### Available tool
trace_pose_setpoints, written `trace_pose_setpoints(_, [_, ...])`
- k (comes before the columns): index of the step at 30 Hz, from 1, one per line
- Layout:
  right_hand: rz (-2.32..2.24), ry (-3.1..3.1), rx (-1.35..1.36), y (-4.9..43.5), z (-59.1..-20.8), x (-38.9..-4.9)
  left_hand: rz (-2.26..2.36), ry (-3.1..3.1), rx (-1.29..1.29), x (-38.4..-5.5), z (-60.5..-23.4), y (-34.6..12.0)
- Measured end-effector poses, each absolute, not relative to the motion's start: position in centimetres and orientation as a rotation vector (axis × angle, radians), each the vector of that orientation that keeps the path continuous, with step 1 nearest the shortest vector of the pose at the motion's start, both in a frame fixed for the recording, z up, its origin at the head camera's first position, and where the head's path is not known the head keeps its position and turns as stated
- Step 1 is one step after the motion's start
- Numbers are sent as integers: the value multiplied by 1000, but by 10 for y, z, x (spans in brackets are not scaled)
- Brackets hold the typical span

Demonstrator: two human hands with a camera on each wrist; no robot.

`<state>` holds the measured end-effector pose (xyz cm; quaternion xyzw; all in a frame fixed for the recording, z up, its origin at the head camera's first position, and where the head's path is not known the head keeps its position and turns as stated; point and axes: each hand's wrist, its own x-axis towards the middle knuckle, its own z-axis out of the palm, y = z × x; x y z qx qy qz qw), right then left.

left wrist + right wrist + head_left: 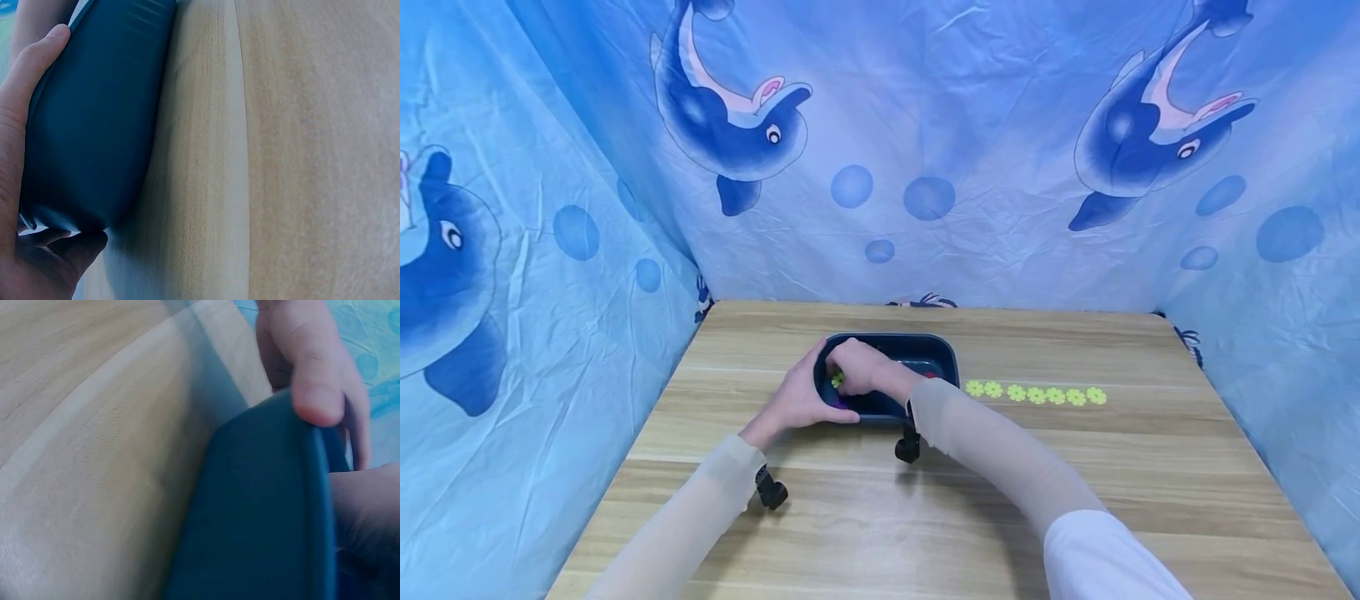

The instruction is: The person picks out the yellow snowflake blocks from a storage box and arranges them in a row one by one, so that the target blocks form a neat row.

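Observation:
A dark blue-green plastic bin point(887, 417) stands on the wooden table. My left hand point(797, 398) grips its left end, thumb over the near rim and fingers around the far side. In the left wrist view the thumb point(53, 44) lies along the rim and the other fingers curl under the end. My right hand point(861, 367) reaches down inside the bin, pinching a small yellow-green flower-shaped piece point(837, 380) at its fingertips. A purple piece point(841, 403) lies below that hand, and a red piece point(931, 375) shows at the bin's right side.
Several yellow-green flower pieces point(1036, 395) lie in a row on the table point(880, 517), right of the bin. Blue dolphin-print cloth point(895, 125) hangs behind the table and on both sides. The right forearm crosses over the bin's near right rim.

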<state>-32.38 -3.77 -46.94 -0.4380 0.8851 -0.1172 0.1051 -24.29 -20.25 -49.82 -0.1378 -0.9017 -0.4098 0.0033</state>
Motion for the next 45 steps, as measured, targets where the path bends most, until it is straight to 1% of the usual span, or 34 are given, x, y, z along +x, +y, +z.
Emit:
trace_pose_setpoints(9, [-349, 2635, -1307, -12, -439, -332, -1260, -2890, -309, -239, -495, -200])
trace_pose_setpoints(18, [-381, 2671, -1295, 16, -412, -339, -1271, -2892, -290, -241, -497, -200])
trace_pose_setpoints(32, [-430, 2787, -1208, 66, -394, -349, -1278, -2908, -264, -240, -494, -196])
trace_pose_setpoints(45, [-487, 2851, -1138, 115, -391, -361, -1250, -2923, -257, -241, -495, -196])
